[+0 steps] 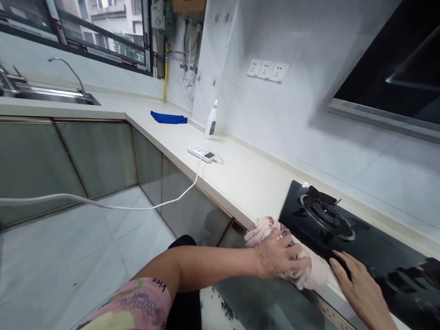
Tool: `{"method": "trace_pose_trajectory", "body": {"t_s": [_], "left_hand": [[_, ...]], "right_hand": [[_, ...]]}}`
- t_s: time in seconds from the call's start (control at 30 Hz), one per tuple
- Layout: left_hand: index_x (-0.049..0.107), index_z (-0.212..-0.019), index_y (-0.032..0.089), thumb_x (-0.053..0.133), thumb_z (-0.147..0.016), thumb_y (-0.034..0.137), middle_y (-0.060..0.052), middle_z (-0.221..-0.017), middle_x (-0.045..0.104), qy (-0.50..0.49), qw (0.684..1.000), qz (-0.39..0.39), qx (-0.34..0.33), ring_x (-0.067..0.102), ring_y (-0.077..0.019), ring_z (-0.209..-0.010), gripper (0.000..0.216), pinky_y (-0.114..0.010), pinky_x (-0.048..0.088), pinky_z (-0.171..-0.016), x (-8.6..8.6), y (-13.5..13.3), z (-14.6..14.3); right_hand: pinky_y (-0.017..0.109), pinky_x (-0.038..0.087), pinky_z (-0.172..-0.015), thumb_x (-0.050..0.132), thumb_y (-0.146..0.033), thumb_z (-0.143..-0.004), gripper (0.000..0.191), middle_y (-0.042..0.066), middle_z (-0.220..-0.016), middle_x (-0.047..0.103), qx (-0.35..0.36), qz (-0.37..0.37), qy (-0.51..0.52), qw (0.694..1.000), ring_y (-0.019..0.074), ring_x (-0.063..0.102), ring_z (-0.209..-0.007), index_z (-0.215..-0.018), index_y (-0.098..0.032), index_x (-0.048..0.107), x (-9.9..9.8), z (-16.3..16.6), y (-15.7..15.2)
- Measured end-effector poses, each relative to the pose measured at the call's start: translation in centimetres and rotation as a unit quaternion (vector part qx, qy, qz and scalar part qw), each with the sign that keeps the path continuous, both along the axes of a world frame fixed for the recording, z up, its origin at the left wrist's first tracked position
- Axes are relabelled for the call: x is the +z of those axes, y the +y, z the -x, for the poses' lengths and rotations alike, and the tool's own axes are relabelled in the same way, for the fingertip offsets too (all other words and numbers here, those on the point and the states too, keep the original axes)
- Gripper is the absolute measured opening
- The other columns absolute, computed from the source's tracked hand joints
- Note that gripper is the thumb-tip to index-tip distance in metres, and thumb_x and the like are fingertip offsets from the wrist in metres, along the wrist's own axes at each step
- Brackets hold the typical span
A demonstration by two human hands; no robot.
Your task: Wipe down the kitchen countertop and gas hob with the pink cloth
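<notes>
Pink cloth (318, 271) sits at five o'clock, front edge of counter (237, 183); judged light, soft, best held mid-bunch. Left hand (279, 256) grips it; right hand (360, 286), four o'clock, fingers extended.

**Daylit, pale-walled kitchen**

Between ten and eleven o'clock, daylight is admitted through a dark-framed window (103, 32), beyond which a building (117, 20) is seen. The white wall (275, 36) is fitted with socket plates (267, 70) at one o'clock. A black range hood (395, 68) is mounted at two. Grey-green cabinets (96, 156) are ranged at nine; pale floor tiles (103, 243) are laid at eight.
</notes>
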State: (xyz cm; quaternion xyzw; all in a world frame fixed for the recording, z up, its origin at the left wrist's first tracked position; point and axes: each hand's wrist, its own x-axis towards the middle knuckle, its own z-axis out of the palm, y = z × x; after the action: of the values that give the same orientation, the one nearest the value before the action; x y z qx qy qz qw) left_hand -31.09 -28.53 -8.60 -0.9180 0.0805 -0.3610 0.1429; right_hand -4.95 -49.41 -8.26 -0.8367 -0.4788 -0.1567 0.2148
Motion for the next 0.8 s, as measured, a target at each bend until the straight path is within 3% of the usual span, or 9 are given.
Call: {"method": "trace_pose_trajectory", "body": {"t_s": [0.13, 0.27, 0.43, 0.53, 0.67, 0.8], "left_hand": [[0.058, -0.145, 0.035, 0.049, -0.108, 0.056, -0.009, -0.147, 0.061, 0.052, 0.999, 0.004, 0.000, 0.054, -0.0295, -0.121, 0.043, -0.051, 0.043, -0.100, -0.1, 5.2, 2.7], [0.057, -0.146, 0.036, 0.061, -0.098, 0.064, -0.011, -0.148, 0.061, 0.130, 0.990, 0.040, 0.042, 0.050, -0.0341, -0.136, 0.056, -0.056, 0.037, -0.114, 0.5, 12.3, 7.2], [0.064, -0.135, 0.030, 0.071, -0.084, 0.068, -0.013, -0.144, 0.065, 0.144, 0.976, 0.134, 0.093, 0.053, -0.0360, -0.137, 0.064, -0.058, 0.033, -0.122, 1.8, 21.6, 13.4], [0.067, -0.131, 0.028, 0.075, -0.078, 0.062, -0.015, -0.148, 0.063, 0.142, 0.962, 0.178, 0.151, 0.050, -0.0372, -0.141, 0.064, -0.058, 0.022, -0.129, 3.2, 25.8, 17.1], [0.067, -0.134, 0.024, 0.081, -0.068, 0.044, -0.019, -0.155, 0.057, 0.139, 0.936, 0.201, 0.253, 0.044, -0.0415, -0.147, 0.071, -0.063, 0.010, -0.130, 5.1, 29.6, 20.9], [0.068, -0.138, 0.022, 0.083, -0.065, 0.037, -0.018, -0.157, 0.054, 0.123, 0.921, 0.207, 0.308, 0.033, -0.0442, -0.153, 0.076, -0.061, 0.010, -0.131, 5.5, 30.8, 22.2]], "right_hand": [[0.061, 0.043, -0.123, 0.041, -0.075, -0.094, 0.069, 0.015, -0.140, 0.070, -0.003, 0.004, 0.029, 1.000, 0.0375, 0.059, -0.140, -0.130, -0.024, 0.069, -0.1, -0.3, -0.1], [0.062, 0.044, -0.122, 0.042, -0.075, -0.093, 0.069, 0.016, -0.142, 0.069, -0.011, -0.001, 0.027, 1.000, 0.0392, 0.060, -0.140, -0.131, -0.025, 0.069, -0.3, -0.3, -0.1], [0.060, 0.046, -0.120, 0.039, -0.075, -0.093, 0.071, 0.017, -0.140, 0.069, -0.010, 0.004, 0.005, 1.000, 0.0397, 0.059, -0.141, -0.131, -0.023, 0.068, -0.2, 0.3, 0.1], [0.060, 0.045, -0.121, 0.037, -0.075, -0.094, 0.072, 0.017, -0.143, 0.067, -0.020, 0.006, -0.001, 1.000, 0.0388, 0.059, -0.141, -0.132, -0.022, 0.068, -0.1, 0.8, 0.3], [0.061, 0.047, -0.118, 0.036, -0.076, -0.096, 0.073, 0.017, -0.146, 0.066, -0.033, 0.014, 0.003, 0.999, 0.0389, 0.060, -0.140, -0.133, -0.022, 0.068, 0.1, 1.4, 0.6], [0.062, 0.047, -0.118, 0.034, -0.075, -0.097, 0.073, 0.018, -0.148, 0.064, -0.033, 0.004, -0.014, 0.999, 0.0388, 0.059, -0.140, -0.133, -0.021, 0.068, 0.0, 1.7, 0.9]]}}
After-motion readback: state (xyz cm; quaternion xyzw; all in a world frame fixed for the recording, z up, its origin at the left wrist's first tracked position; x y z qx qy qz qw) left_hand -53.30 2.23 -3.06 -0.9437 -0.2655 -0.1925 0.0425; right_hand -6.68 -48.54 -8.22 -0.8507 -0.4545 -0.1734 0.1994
